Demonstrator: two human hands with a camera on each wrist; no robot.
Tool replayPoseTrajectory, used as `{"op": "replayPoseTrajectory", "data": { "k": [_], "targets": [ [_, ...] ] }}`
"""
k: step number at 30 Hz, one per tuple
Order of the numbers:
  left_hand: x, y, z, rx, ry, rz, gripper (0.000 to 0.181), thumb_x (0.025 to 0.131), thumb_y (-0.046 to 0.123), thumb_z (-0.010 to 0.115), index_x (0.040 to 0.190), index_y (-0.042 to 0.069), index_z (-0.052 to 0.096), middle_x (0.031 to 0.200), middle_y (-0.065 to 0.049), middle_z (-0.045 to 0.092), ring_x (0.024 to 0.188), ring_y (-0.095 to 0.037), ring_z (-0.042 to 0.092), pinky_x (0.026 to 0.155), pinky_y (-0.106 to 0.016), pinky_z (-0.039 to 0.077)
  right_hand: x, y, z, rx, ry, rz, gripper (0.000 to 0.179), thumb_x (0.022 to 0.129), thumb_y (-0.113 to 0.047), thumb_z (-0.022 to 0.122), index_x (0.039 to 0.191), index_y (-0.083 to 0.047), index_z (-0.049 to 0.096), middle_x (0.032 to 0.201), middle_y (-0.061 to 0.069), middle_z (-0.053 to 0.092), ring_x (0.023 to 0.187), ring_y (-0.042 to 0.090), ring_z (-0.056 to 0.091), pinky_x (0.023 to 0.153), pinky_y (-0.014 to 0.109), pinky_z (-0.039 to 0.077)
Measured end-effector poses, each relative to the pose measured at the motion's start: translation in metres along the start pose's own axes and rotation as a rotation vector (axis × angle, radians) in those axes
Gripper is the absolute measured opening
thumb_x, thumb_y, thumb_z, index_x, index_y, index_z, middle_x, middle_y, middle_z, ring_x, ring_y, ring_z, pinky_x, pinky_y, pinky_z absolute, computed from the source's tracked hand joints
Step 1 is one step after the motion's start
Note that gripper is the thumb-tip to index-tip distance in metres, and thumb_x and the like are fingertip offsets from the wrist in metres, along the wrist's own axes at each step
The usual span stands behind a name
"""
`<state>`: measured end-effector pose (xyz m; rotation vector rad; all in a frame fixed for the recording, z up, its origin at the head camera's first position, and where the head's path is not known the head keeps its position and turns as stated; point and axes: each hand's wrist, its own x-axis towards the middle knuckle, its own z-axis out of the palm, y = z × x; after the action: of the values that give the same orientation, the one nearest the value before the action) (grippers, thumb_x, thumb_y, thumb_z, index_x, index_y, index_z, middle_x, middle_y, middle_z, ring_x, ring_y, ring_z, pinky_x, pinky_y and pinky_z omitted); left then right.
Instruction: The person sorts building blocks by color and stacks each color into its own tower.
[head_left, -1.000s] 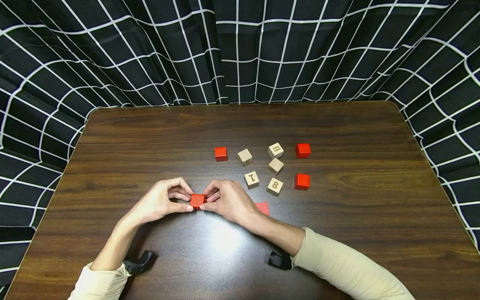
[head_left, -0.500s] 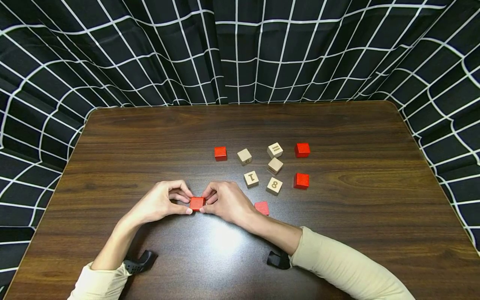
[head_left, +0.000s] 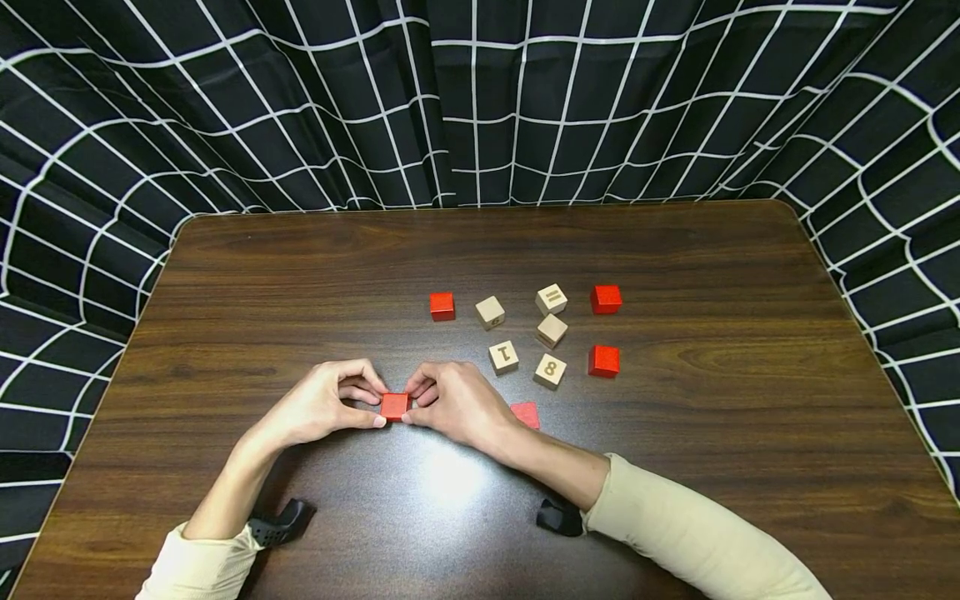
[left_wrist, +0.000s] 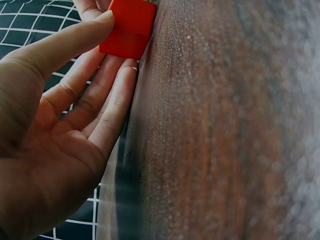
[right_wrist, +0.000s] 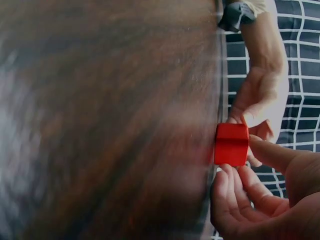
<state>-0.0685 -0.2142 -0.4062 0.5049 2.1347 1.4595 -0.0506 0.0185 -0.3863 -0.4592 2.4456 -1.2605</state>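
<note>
A red block (head_left: pixel 395 407) sits at the table's front left of centre, between both hands. My left hand (head_left: pixel 318 406) pinches its left side, thumb at the near edge and fingers at the far edge. From the right, my right hand (head_left: pixel 459 405) grips the same block with thumb and fingertips. The left wrist view has the red block (left_wrist: pixel 129 30) by the left thumb, low against the tabletop. In the right wrist view two faces of the red block (right_wrist: pixel 232 145) show between the hands. The fingers partly cover its sides.
Beyond the right hand lie wooden number cubes, among them an 8 cube (head_left: pixel 550 372) and a 1 cube (head_left: pixel 503 357). Other red blocks stand around them, such as one at the right (head_left: pixel 604 361). A flat-looking red piece (head_left: pixel 526 415) lies beside the right forearm.
The red block between my hands has shifted slightly toward the near edge, showing more of its top face. Both hands keep hold of it; the other blocks stay in place.
</note>
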Motion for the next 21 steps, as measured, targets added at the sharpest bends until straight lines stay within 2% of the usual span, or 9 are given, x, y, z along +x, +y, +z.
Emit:
{"op": "replayPoseTrajectory", "data": {
  "k": [8,16,21],
  "targets": [
    [0.000,0.001,0.000,-0.003,-0.009,-0.028,0.030,0.074,0.001,0.085,0.097,0.003,0.065,0.103,-0.014,0.066,0.094,-0.018,0.070,0.084,-0.027,0.059,-0.004,-0.003,-0.008,-0.046,0.011,-0.009,0.030,0.078,-0.019,0.085,0.104,-0.012,0.073,0.090,-0.002,0.074,0.082,0.008,0.069,0.071,0.018,0.054],
    [-0.001,0.001,0.000,-0.001,-0.005,-0.037,0.031,0.074,0.002,0.086,0.097,0.002,0.065,0.104,-0.014,0.066,0.094,-0.018,0.070,0.084,-0.028,0.059,-0.010,-0.004,-0.018,-0.012,0.040,-0.056,0.032,0.078,-0.016,0.085,0.107,-0.009,0.073,0.097,0.001,0.074,0.086,0.014,0.069,0.074,0.018,0.054],
    [0.000,0.001,0.000,0.018,-0.001,-0.025,0.031,0.074,0.003,0.086,0.096,0.003,0.065,0.104,-0.014,0.065,0.093,-0.017,0.070,0.087,-0.028,0.058,-0.017,-0.001,-0.029,0.026,0.081,-0.098,0.031,0.077,-0.013,0.085,0.105,-0.006,0.073,0.100,0.004,0.074,0.087,0.019,0.069,0.078,0.030,0.059]
  ]
}}
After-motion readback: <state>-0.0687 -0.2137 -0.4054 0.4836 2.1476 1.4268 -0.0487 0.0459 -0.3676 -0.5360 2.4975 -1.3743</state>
